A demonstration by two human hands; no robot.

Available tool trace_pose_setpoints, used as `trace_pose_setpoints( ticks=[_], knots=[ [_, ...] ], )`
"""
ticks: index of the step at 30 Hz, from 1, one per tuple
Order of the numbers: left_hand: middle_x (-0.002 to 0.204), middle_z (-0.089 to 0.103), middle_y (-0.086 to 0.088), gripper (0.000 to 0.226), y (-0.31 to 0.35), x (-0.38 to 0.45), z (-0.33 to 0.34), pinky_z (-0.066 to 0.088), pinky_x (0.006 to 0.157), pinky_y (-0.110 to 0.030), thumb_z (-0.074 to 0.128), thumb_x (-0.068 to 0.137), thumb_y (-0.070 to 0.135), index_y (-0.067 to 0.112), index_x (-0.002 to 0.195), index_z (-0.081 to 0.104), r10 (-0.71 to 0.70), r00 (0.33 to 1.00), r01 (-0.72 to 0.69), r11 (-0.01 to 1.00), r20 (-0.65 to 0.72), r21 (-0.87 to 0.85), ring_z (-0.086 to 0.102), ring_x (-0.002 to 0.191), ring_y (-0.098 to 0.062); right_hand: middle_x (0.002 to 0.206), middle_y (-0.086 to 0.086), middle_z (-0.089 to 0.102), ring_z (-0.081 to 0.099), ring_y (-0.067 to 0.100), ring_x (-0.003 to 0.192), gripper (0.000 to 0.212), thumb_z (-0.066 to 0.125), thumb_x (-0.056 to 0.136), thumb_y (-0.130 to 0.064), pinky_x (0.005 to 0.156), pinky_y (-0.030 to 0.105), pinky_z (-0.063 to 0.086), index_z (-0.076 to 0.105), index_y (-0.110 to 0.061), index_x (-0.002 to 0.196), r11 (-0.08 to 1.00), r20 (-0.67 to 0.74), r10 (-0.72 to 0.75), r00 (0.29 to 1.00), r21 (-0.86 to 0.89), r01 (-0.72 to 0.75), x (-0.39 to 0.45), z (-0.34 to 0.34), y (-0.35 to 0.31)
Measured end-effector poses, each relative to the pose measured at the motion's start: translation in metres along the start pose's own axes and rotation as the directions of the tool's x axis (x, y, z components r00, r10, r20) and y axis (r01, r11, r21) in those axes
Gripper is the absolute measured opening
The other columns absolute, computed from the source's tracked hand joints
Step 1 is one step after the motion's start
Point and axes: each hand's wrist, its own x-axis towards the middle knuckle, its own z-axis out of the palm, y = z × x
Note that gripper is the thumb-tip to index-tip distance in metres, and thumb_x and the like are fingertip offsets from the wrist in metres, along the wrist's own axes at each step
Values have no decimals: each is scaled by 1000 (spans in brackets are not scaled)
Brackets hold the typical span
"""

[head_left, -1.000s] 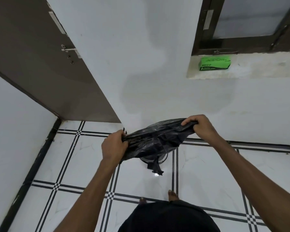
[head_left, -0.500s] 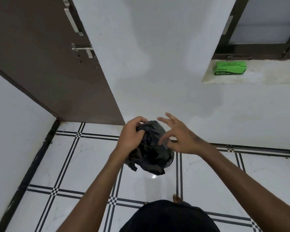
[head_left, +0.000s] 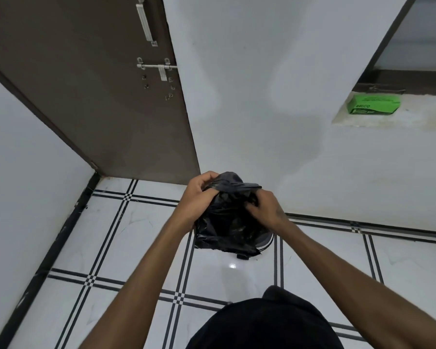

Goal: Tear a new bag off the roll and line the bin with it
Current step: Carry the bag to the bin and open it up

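Your left hand (head_left: pixel 199 197) is gripping the far left edge of the crumpled black plastic bin bag (head_left: pixel 227 222), fingers curled tight round a bunched fold. Your right hand (head_left: pixel 264 210) is pinching into the film on the right side, fingertips digging among the creases, probably hunting for the mouth of the bag. The bag is hanging between both hands in the air, wadded up and not yet opened, directly above the dark round bin (head_left: pixel 266 241), of which only a curved sliver of rim is showing below and to the right of the plastic.

The thin film is likely clinging to itself, so you are risking a tear if you pull the layers apart by force, or opening the sealed bottom end by mistake. With the bin almost wholly hidden beneath the bag, you could also be lowering it off centre and missing the rim.

Further out, the white tiled floor (head_left: pixel 111 235) is running to a brown door (head_left: pixel 98 96) at far left, and a green cardboard box (head_left: pixel 373 104) is sitting on the ledge (head_left: pixel 413 119) at far right.
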Motion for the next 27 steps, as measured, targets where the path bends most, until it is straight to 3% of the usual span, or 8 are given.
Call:
trace_pose_setpoints(
  ticks=[4,8,10,12,15,20,23,27],
  knots=[
    [85,71,4,10,-31,-1,-30,52,81,-35,66,89,34,26,84,64,2,998,18,954,-66,298,67,82,-14,114,7,71,65,30,108,55,55,73,5,91,34,51,70,-19,119,972,-64,-170,983,-176,156,-3,-17,15],
    [79,67,10,37,-54,-5,-41,44,62,-29,66,77,65,29,79,59,-21,998,60,619,-60,783,62,76,-11,104,2,61,63,26,98,31,52,87,-15,74,31,47,66,-20,114,883,104,-143,984,-435,174,-13,-35,35],
    [86,69,4,26,-65,-3,-40,42,64,-30,66,82,51,25,84,62,1,992,115,433,-128,894,62,82,-19,97,0,59,64,25,91,25,51,89,-33,68,29,43,66,-20,104,843,119,-97,988,-517,146,-19,-39,43],
    [93,70,-4,10,-74,-2,-39,43,66,-30,62,83,25,19,92,63,31,977,183,363,-209,914,63,86,-27,91,0,65,65,23,84,36,46,89,-52,66,28,42,65,-23,96,822,79,-41,996,-564,78,-26,-38,51],
    [98,68,-5,22,-90,-2,-46,41,64,-31,60,80,9,15,101,59,58,960,235,354,-272,905,63,84,-29,82,2,70,67,23,78,58,32,93,-69,61,29,41,65,-21,89,785,-21,44,999,-618,-47,-34,-40,64],
    [108,64,-5,35,-107,-5,-50,43,67,-36,59,76,-1,15,107,55,96,958,209,410,-270,888,62,81,-34,94,7,71,67,28,83,35,40,97,-42,65,29,42,62,-15,100,703,-51,175,983,-693,-161,-37,-39,72],
    [106,60,0,40,-108,-1,-45,48,68,-37,60,77,-3,22,105,47,70,979,126,529,-191,839,60,83,-28,107,12,67,66,33,95,29,51,92,-31,74,33,46,59,-9,110,756,-28,257,966,-616,-220,-34,-33,66],
    [83,58,8,26,-100,4,-37,36,58,-30,68,88,22,24,91,43,107,994,-61,662,-13,747,49,68,-14,115,14,65,63,37,103,37,54,90,-26,83,37,49,55,-12,124,890,49,225,973,-416,-185,-33,-34,61]
  ],
)
